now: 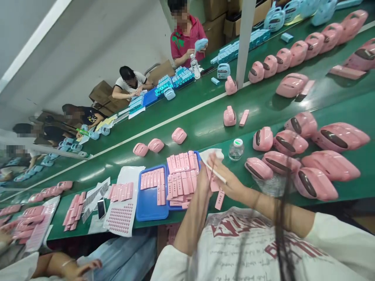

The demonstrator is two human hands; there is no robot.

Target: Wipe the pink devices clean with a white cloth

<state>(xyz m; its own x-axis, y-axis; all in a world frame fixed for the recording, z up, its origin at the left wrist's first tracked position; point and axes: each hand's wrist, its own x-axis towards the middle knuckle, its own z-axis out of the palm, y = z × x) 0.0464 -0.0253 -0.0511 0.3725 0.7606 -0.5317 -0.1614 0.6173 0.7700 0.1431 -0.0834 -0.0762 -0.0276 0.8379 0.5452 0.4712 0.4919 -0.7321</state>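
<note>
My left hand [205, 177] is closed on a pink plastic piece [214, 184], mostly hidden between my hands. A white cloth or paper sheet [216, 154] is in my right hand [227, 176], its fingers bent against the pink piece. Just below my hands lies a loose small pink panel [219, 200] with a row of dark marks. To the left of my left hand, similar pink panels [182, 182] are stacked in a blue tray, beside another blue tray [150, 212] with a row of panels. A clear bottle [236, 150] with a green-and-white lid stands beyond my right hand.
Several glossy pink housings [288, 142] fill the bench at right; others sit on the green belt [202, 121]. At left are a sticker sheet [120, 218], a phone [101, 208] and a neighbour's hand [84, 269]. Co-workers handle blue parts across the line, near a white post [245, 47].
</note>
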